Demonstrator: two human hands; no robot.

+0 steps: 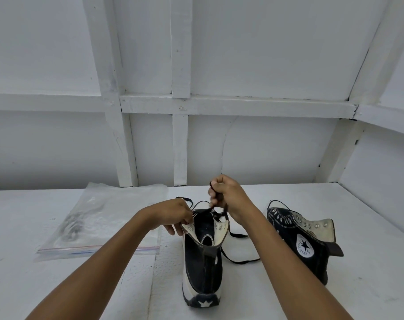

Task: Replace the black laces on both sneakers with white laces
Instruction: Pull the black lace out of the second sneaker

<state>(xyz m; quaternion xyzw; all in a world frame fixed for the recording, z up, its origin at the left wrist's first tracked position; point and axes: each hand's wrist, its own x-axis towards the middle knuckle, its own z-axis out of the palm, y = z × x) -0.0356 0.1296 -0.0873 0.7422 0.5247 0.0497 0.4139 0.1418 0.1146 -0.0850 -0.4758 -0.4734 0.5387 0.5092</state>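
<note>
A black high-top sneaker stands on the white table with its heel toward me. My left hand grips its left eyelet flap near the top. Above the tongue, my right hand holds a black lace pulled up from the upper eyelets; the loose end trails across the table to the right of the shoe. The second sneaker lies to the right, star logo facing me, a black lace still in its lower eyelets.
A clear zip bag lies flat on the table to the left, with something dark inside. A white panelled wall rises right behind the table, and another closes the right side.
</note>
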